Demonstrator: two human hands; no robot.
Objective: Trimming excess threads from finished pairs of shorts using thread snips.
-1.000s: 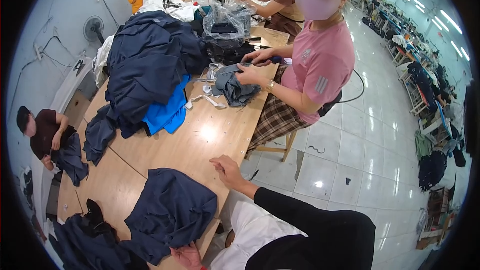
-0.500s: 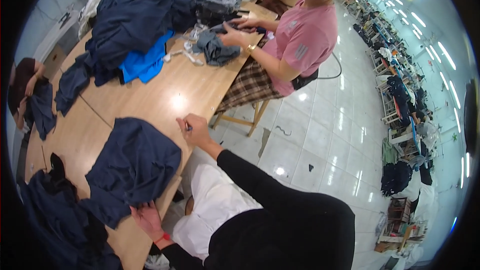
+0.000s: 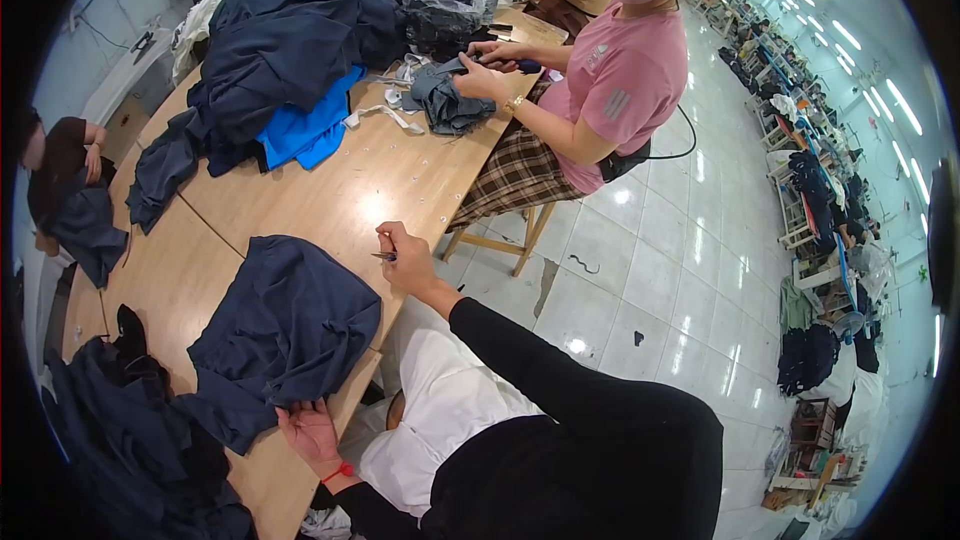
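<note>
A navy garment (image 3: 290,325), which looks like trousers or shorts, lies spread near the table's edge in front of me. My left hand (image 3: 312,432), palm up with a red cord at the wrist, pinches its near edge, some fingertips hidden by the cloth. Off the garment's far right corner, above the table edge, my right hand (image 3: 408,258) is closed round a small pointed metal tool (image 3: 384,256) that looks like thread snips. Its tip points left, apart from the cloth. Most of the tool is hidden in the fist.
More dark garments (image 3: 130,450) lie at the left of the wooden table (image 3: 340,200). Farther off stand a large navy pile (image 3: 300,30) and a blue cloth (image 3: 310,130). A co-worker in pink (image 3: 630,90) handles grey cloth (image 3: 450,100); another person (image 3: 70,180) sits at far left.
My right hand has turned a little, so more of the metal tip shows. The left hand keeps its hold on the garment's edge. The whole view has shifted slightly.
</note>
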